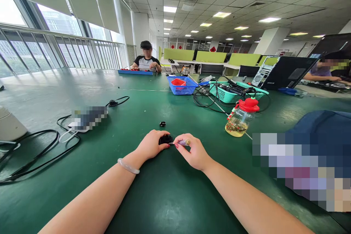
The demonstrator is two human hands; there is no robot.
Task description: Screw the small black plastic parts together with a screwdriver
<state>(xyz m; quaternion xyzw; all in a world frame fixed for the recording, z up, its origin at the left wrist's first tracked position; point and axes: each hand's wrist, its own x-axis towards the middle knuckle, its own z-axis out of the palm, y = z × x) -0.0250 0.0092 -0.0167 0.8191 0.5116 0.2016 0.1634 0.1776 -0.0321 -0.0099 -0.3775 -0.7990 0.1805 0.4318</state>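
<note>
On the green table (164,197) my left hand (150,145) is closed round a small black part (165,139), holding it down on the surface. My right hand (193,151) pinches a small screwdriver with a clear purple handle (183,142), its tip pointing left into the black part. A second small black piece (162,124) lies loose on the table just beyond my hands. A pale bangle (128,166) sits on my left wrist.
A glass jar with a red lid (241,117) stands to the right. Beyond it are a blue basket (182,85) and a teal basket with cables (233,93). Black cables (35,153) and a white adapter lie at left. One person sits at the far end, another at the right.
</note>
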